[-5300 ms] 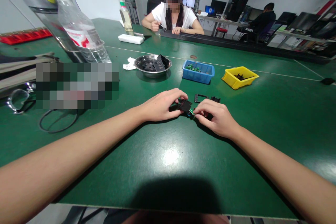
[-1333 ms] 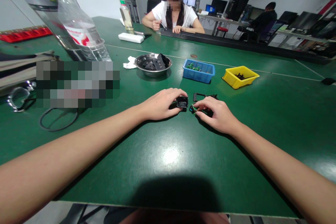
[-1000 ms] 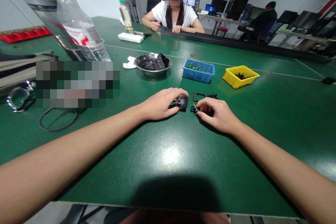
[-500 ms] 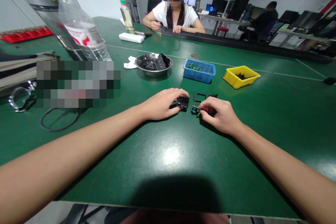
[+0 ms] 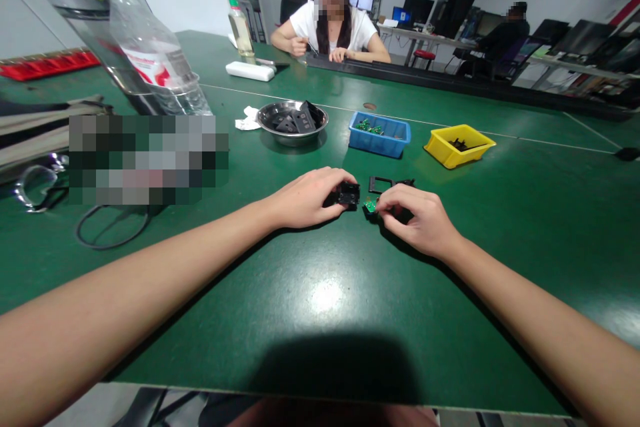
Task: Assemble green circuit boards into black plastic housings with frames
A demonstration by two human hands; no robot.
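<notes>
Near the centre of the frame, the person's two hands worked low over the green tabletop [image 5: 225, 320]. The left hand [image 5: 320, 197] was closed around a small black housing [image 5: 349, 195], fingers over its far side and thumb along the near side, with the hollow part of the housing in view. The right hand [image 5: 413, 213] pinched a small green circuit board [image 5: 371, 205] between thumb and fingertips. A dark bit showed at the board's lower edge, too small to make out.

As for how far things had come, the board and the housing were apart, with a narrow gap between them, so the two did not appear to be joined. Just beyond the right hand lay a black frame [image 5: 383, 179], loose on the tabletop, and a dark piece to the right of it was partly hidden by that hand; neither was fitted to the housing. Whether anything was already seated inside the housing could not be told.

Plenty of parts remained in the containers across the upper middle: black pieces [image 5: 303, 120] in a metal bowl [image 5: 295, 141], green boards [image 5: 369, 127] in a blue bin [image 5: 383, 145], and dark parts [image 5: 457, 145] in a yellow bin [image 5: 453, 158] to the right.
</notes>
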